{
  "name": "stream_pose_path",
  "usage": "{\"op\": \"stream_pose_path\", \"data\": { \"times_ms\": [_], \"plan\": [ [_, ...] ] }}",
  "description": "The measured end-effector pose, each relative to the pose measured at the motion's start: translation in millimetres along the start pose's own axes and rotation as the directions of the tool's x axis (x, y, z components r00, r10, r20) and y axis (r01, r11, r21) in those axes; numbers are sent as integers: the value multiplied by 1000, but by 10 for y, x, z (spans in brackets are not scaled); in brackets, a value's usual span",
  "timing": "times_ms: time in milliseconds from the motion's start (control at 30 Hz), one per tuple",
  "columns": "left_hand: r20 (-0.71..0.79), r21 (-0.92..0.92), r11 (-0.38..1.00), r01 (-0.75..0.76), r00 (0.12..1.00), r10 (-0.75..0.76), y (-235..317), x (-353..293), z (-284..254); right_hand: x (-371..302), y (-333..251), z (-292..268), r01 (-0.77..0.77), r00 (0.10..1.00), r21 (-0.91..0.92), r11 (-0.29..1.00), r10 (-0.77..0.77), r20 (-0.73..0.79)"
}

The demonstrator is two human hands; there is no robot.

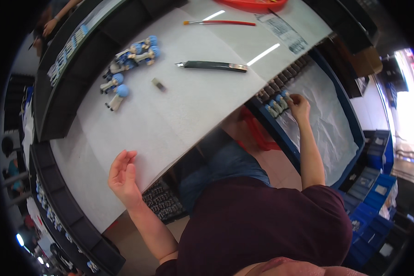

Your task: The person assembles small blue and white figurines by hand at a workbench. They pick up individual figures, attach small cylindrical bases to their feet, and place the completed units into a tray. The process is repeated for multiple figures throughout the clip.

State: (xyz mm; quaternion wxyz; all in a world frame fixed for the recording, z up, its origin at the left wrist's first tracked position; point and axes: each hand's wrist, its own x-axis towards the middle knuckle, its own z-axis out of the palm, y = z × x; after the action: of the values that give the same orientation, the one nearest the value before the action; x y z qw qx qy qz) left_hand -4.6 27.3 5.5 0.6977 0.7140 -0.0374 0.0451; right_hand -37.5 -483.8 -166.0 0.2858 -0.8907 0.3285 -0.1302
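My right hand [299, 106] reaches into a blue tray [355, 133] lined with clear plastic. Its fingers are closed on a small blue-haired figurine [286, 95], at the end of a short row of similar figurines [274, 108]. My left hand [123, 177] is by the near left edge of the white table [170, 119], its fingers loosely curled and apart with nothing in them. Farther off on the table lie a cluster of blue-haired figurines [140, 51] and, closer, a single figurine [118, 98] on its side.
A dark-handled craft knife [211, 66], a small greyish block [158, 84] and a red-handled paintbrush [221, 22] lie on the table. A red basin [250, 3] stands at the far edge. Black racks [60, 108] with figurines flank the left side. Blue bins [370, 202] are stacked at right.
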Motion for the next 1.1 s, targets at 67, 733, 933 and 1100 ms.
{"op": "stream_pose_path", "data": {
  "times_ms": [67, 733, 933, 1100],
  "plan": [
    [-33, -16, 998, 56, 998, -57, 36, 26, 43, 40, 95, 74, -14, 1000, 41, 999, 13, 13],
    [99, 509, 847, -153, 988, 118, 260, 1174, 330, -725, -1704, -599, 378, 923, 731, 568, -291, -251],
    [180, -361, 924, 129, 981, -67, 359, 445, -17, -1378, -2706, -285, 124, 800, 923, 363, -587, 123],
    [93, -540, 832, 130, 991, -95, 158, 135, -91, -1748, -3483, 128, 85, 457, 916, 392, -832, 314]
  ]
}}
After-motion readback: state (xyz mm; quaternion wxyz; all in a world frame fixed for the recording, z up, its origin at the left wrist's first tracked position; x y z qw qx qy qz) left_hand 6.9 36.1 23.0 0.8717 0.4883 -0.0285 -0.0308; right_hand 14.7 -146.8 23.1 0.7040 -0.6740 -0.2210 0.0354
